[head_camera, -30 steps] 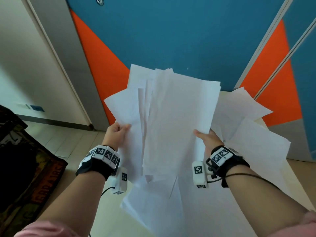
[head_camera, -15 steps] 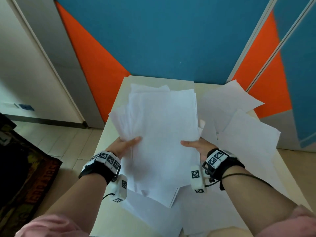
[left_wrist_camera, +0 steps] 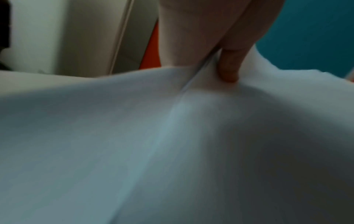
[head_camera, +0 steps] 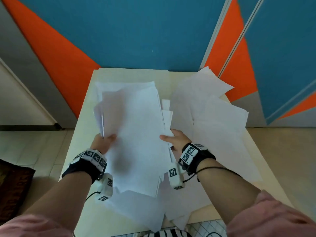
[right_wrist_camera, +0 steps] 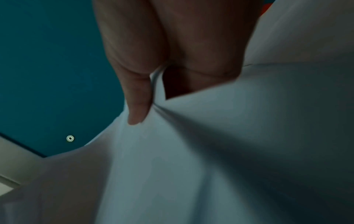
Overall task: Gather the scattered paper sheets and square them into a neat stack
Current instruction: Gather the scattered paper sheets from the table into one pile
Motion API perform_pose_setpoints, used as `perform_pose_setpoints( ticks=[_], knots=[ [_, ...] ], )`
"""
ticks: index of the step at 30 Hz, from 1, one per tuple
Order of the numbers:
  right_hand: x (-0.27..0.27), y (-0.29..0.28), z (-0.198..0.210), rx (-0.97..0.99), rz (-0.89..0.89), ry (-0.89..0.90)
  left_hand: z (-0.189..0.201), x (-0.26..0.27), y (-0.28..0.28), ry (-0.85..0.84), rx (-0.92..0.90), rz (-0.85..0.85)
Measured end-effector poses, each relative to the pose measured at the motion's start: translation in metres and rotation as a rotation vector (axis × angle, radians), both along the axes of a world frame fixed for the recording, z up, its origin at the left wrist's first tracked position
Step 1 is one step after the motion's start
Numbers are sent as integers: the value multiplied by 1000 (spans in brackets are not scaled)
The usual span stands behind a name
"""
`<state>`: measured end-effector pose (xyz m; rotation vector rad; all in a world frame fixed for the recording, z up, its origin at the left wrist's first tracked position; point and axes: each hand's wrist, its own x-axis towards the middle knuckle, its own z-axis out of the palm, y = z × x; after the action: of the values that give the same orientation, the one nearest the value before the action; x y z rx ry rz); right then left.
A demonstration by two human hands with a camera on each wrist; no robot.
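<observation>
A loose bundle of white paper sheets [head_camera: 136, 127] lies low over the pale table [head_camera: 130, 74], its edges uneven. My left hand [head_camera: 104, 140] grips the bundle's left edge, thumb on top. My right hand [head_camera: 172, 139] grips its right edge the same way. In the left wrist view the thumb [left_wrist_camera: 229, 66] presses into the paper [left_wrist_camera: 134, 136]. In the right wrist view the thumb [right_wrist_camera: 137, 109] pinches the creased sheets [right_wrist_camera: 191, 151]. More loose sheets [head_camera: 213, 117] spread over the table's right side, and others [head_camera: 142, 209] lie under the bundle near the front edge.
The table's back edge meets a blue and orange wall [head_camera: 136, 31]. Tiled floor [head_camera: 30, 146] lies to the left, with a dark patterned mat [head_camera: 12, 189] at the far left. Sheets on the right overhang the table's right edge [head_camera: 239, 93].
Both hands have brought the bundle down from upright in front of the wall to lie low over the table. The grip on both edges stays.
</observation>
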<state>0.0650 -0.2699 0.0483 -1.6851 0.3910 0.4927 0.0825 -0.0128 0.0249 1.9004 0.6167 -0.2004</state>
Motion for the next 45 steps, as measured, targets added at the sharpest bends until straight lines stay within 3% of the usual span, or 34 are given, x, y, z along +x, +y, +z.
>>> perform_pose_setpoints(
  ticks=[5,11,19,22,28,39,45],
  knots=[
    [-7,-32,-6,-5,-98,-4,6,9,-17,-15,198,-24],
    [-26,-128,-29,-621,-249,69,7,15,-27,-14,157,19],
    [-42,-216,-45,-909,-310,336,13,10,-63,32,161,65],
    [-38,-235,-47,-904,-312,381,9,12,-68,47,194,70],
    [-17,-250,-42,-871,-150,492,4,12,-77,78,230,96],
    [-23,-244,-40,-704,-383,213,-3,5,-63,164,264,174],
    [-32,-244,-28,-309,-366,110,-4,-2,-51,149,222,232]
  ],
)
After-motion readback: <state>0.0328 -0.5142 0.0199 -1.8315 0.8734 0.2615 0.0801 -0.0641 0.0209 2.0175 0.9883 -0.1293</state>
